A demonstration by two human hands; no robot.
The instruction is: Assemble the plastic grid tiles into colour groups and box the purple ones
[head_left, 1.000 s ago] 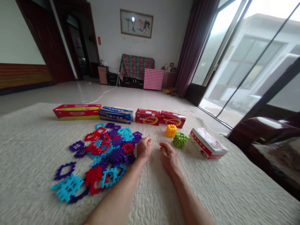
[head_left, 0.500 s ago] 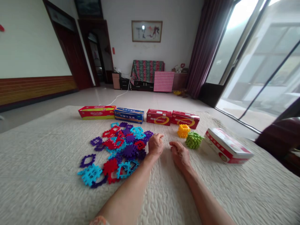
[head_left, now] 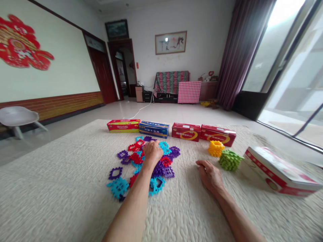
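A heap of flat plastic interlocking pieces in purple, red and cyan lies on the cream quilted cover. My left hand reaches over the middle of the heap, knuckles up and fingers curled down onto the pieces; what they grip, if anything, is hidden. My right hand rests on the cover to the right of the heap, fingers loosely curled with nothing in them. Just beyond it stand a yellow built cube and a green built cube.
A row of boxes stands at the far edge: a red-yellow box, a blue box and two red boxes. A white-and-red box lies at the right. A white chair stands on the floor at the left.
My left hand has moved left and forward from beside my right hand onto the heap of pieces. My right hand stayed on the cover. The view has swung to the left.
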